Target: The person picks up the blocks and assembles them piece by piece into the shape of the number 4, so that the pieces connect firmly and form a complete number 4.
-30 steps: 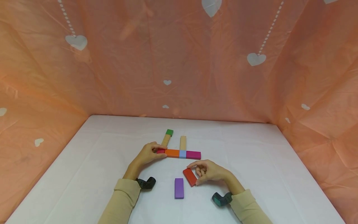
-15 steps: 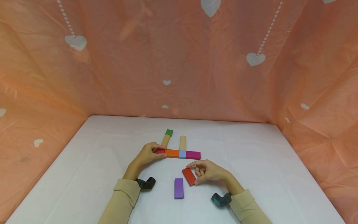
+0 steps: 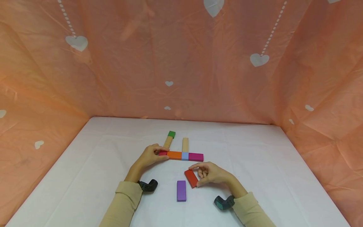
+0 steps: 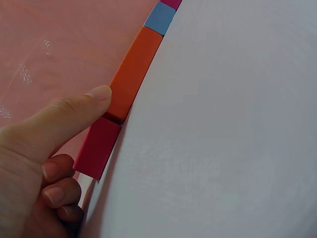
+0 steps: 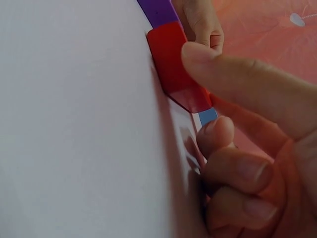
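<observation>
My left hand is at the left end of a row of wooden blocks, thumb on the near side and index finger on the far side. They pinch the orange block by its left end, where it meets a crimson block. Rightward the row continues with a light blue block and a magenta block. Nearer the body, my right hand holds a red block between thumb and index finger, tilted relative to the row. Its other fingers are curled in.
A purple block lies left of and nearer than the red one. Behind the row, one plain wooden block extends back from the light blue block, and another leads to a green block. All lie on a white-covered table.
The red block has shifted very slightly left with my right thumb and index finger. My left hand and the row of blocks stay where they were.
</observation>
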A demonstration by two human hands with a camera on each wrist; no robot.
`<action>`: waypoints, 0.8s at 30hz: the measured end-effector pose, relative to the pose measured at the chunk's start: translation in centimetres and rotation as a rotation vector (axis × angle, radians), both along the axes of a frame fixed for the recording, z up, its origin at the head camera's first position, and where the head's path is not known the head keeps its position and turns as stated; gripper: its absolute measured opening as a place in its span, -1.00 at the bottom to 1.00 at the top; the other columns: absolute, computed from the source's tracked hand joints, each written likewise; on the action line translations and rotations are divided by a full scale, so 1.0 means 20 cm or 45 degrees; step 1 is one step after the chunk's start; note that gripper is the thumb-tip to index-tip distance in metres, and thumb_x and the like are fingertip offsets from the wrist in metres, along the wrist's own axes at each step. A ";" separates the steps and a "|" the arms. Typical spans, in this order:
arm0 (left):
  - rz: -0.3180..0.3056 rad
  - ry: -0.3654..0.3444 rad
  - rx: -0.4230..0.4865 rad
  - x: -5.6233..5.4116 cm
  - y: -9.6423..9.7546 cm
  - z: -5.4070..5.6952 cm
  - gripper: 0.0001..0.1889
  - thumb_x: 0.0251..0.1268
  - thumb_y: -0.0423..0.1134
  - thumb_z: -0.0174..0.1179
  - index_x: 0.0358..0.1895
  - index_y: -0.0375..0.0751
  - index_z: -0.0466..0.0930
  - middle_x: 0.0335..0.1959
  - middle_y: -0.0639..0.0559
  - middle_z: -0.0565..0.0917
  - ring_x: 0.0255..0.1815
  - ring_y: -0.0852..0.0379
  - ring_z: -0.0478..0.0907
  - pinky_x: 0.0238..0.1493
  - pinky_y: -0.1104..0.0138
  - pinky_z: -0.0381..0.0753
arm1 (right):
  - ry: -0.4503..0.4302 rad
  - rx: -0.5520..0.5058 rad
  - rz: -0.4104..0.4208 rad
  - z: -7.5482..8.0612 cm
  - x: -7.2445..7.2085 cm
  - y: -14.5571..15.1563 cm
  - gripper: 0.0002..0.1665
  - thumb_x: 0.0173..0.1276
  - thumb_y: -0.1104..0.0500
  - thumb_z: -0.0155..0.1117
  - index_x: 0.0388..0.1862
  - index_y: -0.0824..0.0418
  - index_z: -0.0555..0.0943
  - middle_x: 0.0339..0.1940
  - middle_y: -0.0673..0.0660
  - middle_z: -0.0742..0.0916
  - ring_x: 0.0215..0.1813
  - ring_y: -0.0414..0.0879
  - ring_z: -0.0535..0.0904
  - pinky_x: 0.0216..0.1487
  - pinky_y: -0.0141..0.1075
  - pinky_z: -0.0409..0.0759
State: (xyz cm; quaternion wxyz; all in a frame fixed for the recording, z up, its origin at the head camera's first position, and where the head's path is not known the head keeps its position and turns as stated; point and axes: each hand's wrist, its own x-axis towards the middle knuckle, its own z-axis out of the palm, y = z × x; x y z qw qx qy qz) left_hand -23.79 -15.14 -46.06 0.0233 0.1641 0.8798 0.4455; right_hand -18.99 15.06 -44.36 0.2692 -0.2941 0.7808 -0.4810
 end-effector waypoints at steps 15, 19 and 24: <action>0.009 -0.019 -0.020 0.00 0.00 0.00 -0.68 0.08 -0.21 0.41 -0.07 -0.21 0.73 -0.42 -0.03 0.47 -0.31 0.15 0.29 -0.30 0.42 0.23 | 0.023 0.013 -0.035 -0.01 0.00 -0.01 -0.32 0.12 0.32 0.43 0.24 0.41 0.46 -0.49 -0.01 0.46 -0.49 -0.36 0.34 -0.43 -0.55 0.32; 0.006 0.005 -0.011 0.00 0.00 0.00 -0.69 0.06 -0.23 0.41 -0.09 -0.24 0.73 -0.42 -0.06 0.50 -0.33 0.15 0.28 -0.31 0.43 0.21 | 0.044 0.006 -0.033 0.00 0.01 -0.02 -0.32 0.11 0.33 0.43 0.23 0.42 0.46 -0.49 0.01 0.48 -0.51 -0.37 0.33 -0.45 -0.56 0.32; 0.001 0.011 -0.011 0.00 0.00 0.00 -0.69 0.06 -0.23 0.42 -0.09 -0.24 0.73 -0.42 -0.06 0.49 -0.33 0.15 0.28 -0.31 0.43 0.21 | 0.056 -0.008 -0.036 0.00 0.01 -0.02 -0.33 0.10 0.34 0.43 0.22 0.45 0.45 -0.52 0.05 0.48 -0.51 -0.38 0.34 -0.46 -0.55 0.32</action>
